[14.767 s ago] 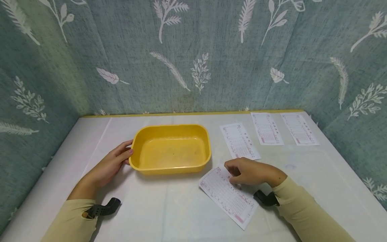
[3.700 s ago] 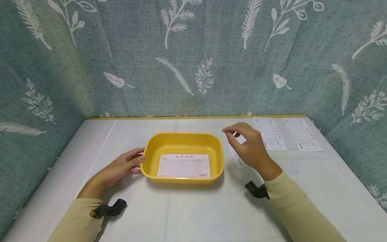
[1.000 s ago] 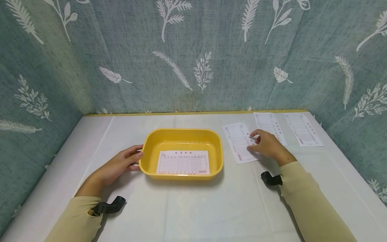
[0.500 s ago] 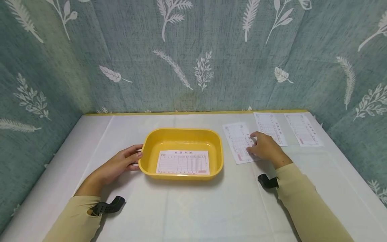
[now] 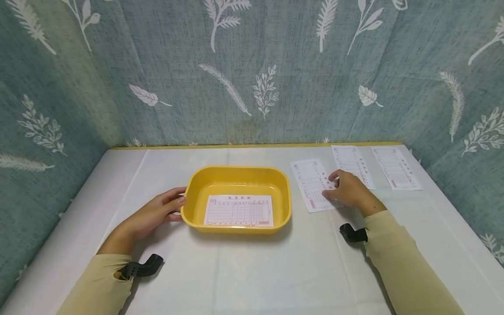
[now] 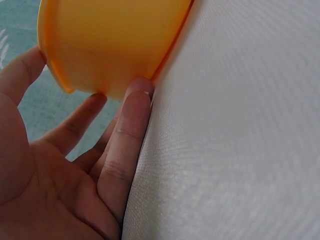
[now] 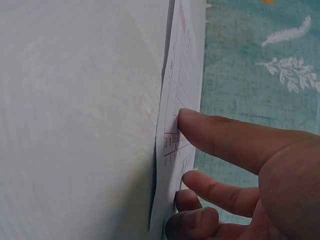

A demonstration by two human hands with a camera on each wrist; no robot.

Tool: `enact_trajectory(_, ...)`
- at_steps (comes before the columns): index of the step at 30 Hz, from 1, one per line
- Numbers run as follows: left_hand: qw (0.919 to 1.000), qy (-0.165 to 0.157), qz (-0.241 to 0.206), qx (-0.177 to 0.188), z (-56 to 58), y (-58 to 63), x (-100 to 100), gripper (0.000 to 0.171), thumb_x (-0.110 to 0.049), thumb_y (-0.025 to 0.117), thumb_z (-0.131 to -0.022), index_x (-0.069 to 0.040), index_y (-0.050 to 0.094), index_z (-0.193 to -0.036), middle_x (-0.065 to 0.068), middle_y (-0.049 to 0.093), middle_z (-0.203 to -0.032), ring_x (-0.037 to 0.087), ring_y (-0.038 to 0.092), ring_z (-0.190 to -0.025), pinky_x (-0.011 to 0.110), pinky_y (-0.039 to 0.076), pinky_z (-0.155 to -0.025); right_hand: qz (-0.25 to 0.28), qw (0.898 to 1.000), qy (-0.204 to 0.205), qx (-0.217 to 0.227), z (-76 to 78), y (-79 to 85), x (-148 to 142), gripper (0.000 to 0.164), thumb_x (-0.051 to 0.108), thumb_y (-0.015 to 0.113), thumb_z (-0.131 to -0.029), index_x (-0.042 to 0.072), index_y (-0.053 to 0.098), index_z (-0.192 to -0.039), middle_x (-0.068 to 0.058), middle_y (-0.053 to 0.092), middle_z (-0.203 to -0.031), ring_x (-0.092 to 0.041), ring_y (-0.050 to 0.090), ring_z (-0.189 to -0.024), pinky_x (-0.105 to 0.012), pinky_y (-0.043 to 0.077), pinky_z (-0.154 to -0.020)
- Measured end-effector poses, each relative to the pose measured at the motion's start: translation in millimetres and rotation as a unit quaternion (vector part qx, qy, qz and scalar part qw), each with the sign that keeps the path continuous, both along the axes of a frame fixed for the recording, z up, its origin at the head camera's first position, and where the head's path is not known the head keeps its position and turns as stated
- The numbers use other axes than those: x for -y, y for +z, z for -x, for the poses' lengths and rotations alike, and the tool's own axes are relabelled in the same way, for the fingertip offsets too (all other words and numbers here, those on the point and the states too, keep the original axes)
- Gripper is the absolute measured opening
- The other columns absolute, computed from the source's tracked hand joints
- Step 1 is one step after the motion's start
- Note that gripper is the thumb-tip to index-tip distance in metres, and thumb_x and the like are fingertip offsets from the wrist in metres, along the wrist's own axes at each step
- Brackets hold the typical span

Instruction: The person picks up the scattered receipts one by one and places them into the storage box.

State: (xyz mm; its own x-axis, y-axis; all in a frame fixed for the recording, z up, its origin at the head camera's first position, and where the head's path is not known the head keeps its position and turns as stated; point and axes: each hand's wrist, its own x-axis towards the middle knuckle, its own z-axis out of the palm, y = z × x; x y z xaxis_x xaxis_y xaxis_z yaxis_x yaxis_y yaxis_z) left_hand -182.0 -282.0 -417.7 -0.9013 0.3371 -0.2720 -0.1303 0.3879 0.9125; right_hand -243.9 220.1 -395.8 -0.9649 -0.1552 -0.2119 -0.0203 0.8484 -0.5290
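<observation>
A: Nearest first. What does the left hand (image 5: 151,214) have?

B: No grasp. Fingers nearly straight, tips against the left end of the yellow plastic tray (image 5: 236,179). Tray sits on the white tablecloth (image 5: 252,271)

A: Contents?

B: One printed receipt slip (image 5: 238,211), on the tray floor, long side along the tray. Not there in the oldest head view, when the tray was bare

A: Right hand (image 5: 348,190)?

B: Thumb and index bent, a plain gap between their tips, at the right-hand edge of the loose receipt slip (image 5: 307,176), which lies just beside the tray. A few seconds back it hung nearer the tray, covering that slip; over the last half second the gap has widened slightly

A: Any hold on the paper?

B: None shown. Thumb tip overlaps the slip in the right wrist view; whether it presses, cannot tell

A: Meaning for the work?

B: Judgement: one slip dealt with, the second being worked at its edge but not yet secured

A: Farther off?

B: The middle far receipt slip (image 5: 349,159) and the rightmost receipt slip (image 5: 397,168), both on the cloth, apart from the fingers; behind them, the leaf-print curtain (image 5: 177,122)
</observation>
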Motion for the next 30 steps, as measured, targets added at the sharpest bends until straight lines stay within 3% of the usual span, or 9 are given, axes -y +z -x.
enact_trajectory(11, 1.0000, -0.001, 0.009, 0.002, -2.2, -0.5, -1.6, 0.062, -0.037, 0.049, -0.105, -0.006, 0.030, -0.156, 0.025, 0.040, -0.153, -0.001, 0.062, -0.105, 0.021, 0.057, -0.089, 0.006, 1.000, 0.004, 0.002, 0.0, -4.2, 0.2, 0.048, 0.021, 0.073, -0.090, -0.007, 0.054, -0.124, -0.022, 0.056, -0.108, -0.031, 0.052, -0.094, -0.040, 0.046, -0.081)
enact_trajectory(22, 0.9999, 0.001, 0.007, 0.010, -2.0, -0.5, -3.2, 0.064, -0.039, 0.049, -0.105, -0.006, 0.028, -0.156, 0.025, 0.037, -0.155, 0.001, 0.062, -0.106, 0.021, 0.056, -0.090, 0.018, 1.000, 0.025, -0.005, 1.4, -5.5, -3.0, 0.028, 0.016, 0.071, -0.090, -0.004, 0.059, -0.106, -0.012, 0.057, -0.091, -0.022, 0.052, -0.080, -0.028, 0.043, -0.067)
enact_trajectory(30, 1.0000, 0.003, 0.003, 0.003, -2.7, 0.3, -2.6, 0.063, -0.038, 0.048, -0.105, -0.005, 0.028, -0.156, 0.026, 0.037, -0.155, 0.001, 0.062, -0.105, 0.020, 0.056, -0.089, 0.012, 1.000, 0.027, -0.005, 2.3, -5.1, -2.6, 0.025, 0.018, 0.070, -0.091, -0.002, 0.060, -0.102, -0.012, 0.056, -0.088, -0.022, 0.050, -0.077, -0.029, 0.042, -0.064)
